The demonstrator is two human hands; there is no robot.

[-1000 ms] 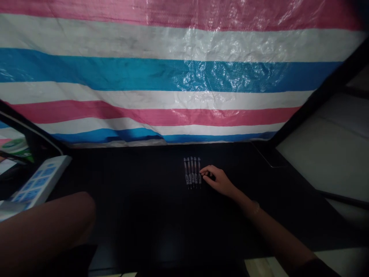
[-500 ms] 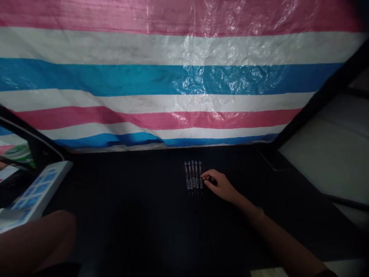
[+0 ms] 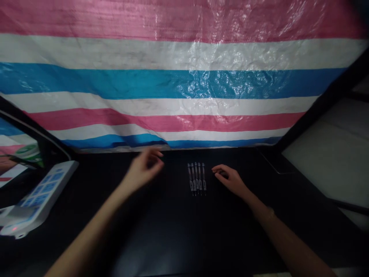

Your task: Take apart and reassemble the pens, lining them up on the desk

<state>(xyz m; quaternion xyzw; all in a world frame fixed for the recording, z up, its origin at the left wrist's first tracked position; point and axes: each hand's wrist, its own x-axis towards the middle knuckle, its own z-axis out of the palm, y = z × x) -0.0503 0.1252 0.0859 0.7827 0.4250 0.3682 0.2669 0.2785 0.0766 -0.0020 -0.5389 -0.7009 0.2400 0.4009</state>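
Five slim pens lie side by side in a close, nearly parallel row on the smooth black counter, their thin tips toward the person. Their barrels look clear, with greyish lower sections bearing dark marks; finer detail is lost in the dim light. Just right of the row, the right hand is apart from the pens, fingers loosely bent with a narrow gap to the thumb, and a pale band circles that wrist. To the left and slightly farther back, the left hand is blurred, its fingers curved and thumb spread moderately wide. Behind hangs a creased, glossy plastic sheet in pink, white and blue stripes. A long white power strip with blue socket faces sits at the left, well clear of the pens, and beyond it a green container is partly hidden by dark bars.
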